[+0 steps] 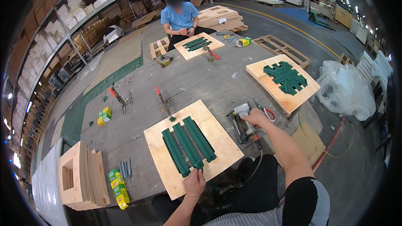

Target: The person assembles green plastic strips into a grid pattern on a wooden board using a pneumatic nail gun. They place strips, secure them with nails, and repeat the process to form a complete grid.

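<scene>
In front of me lies a square wooden frame (222,150) with three green webbing straps running side by side across its opening. My left hand (195,183) pinches the near end of the middle green webbing strap (186,145) at the frame's near edge. To the right of the frame, my right hand (256,118) is closed round a pneumatic staple gun (242,109), its nose toward the tabletop. An air hose (260,161) runs from the gun down toward my lap. Beyond the frame's far edge lies a red-handled webbing stretcher tool (162,99).
At right sits a wooden frame with woven green webbing (285,79). Left are stacked frames (90,180), staple boxes (119,188) and loose staple strips (125,168). Red-handled scissors (268,113) lie beside the gun. Across the table a co-worker (179,16) sits at another webbed frame (213,44).
</scene>
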